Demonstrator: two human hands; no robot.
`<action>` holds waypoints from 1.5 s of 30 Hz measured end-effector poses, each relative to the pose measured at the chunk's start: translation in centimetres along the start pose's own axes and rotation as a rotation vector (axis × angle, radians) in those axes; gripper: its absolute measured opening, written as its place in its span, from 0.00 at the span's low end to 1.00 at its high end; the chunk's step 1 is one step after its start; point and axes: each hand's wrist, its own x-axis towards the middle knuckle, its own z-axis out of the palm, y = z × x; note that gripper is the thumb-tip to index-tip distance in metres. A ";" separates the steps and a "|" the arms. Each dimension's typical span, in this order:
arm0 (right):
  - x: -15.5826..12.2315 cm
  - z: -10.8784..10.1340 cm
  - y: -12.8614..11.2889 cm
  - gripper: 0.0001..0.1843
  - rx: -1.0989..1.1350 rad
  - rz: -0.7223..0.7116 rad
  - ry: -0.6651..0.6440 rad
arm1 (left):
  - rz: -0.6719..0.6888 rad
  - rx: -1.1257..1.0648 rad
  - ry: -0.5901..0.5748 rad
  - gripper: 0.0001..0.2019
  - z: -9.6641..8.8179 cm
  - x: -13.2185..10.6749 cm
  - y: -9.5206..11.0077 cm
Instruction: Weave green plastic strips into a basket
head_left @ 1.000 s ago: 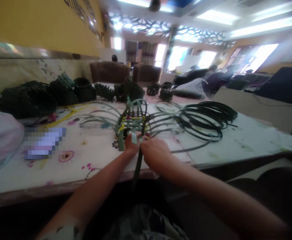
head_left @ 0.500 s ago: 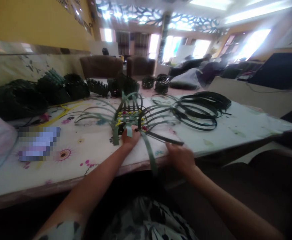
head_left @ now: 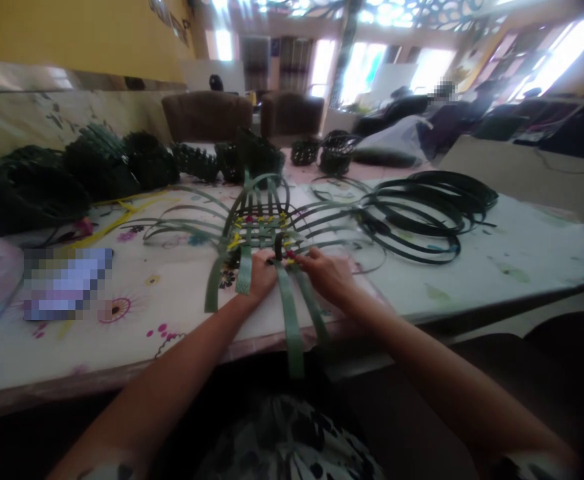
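Woven green mat: lies on the floral-covered desk, near the front edge; bears yellow ties. Left hand: at the mat's near edge; fingers mostly hidden, grip undeterminable. Right hand: close by, fingers bunched at a red piece; pinch unclear. Farther right: coiled dark strips.

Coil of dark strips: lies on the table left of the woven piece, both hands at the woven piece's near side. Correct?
Wrong side: the head view shows the coil of dark strips on the table right of the woven piece. Both hands are at its near side, as you say.
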 end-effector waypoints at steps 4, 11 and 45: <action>1.6 -0.1 1.2 0.20 -0.107 -0.139 -0.037 | 0.004 -0.028 0.008 0.05 0.1 0.1 -0.3; 5.0 -2.3 2.4 0.16 -0.090 -0.332 -0.195 | 0.062 -0.068 -0.059 0.11 -0.2 0.6 -1.2; 5.7 2.5 5.3 0.13 0.465 -0.405 -0.156 | 0.375 -0.064 -0.147 0.08 -2.1 0.0 -2.7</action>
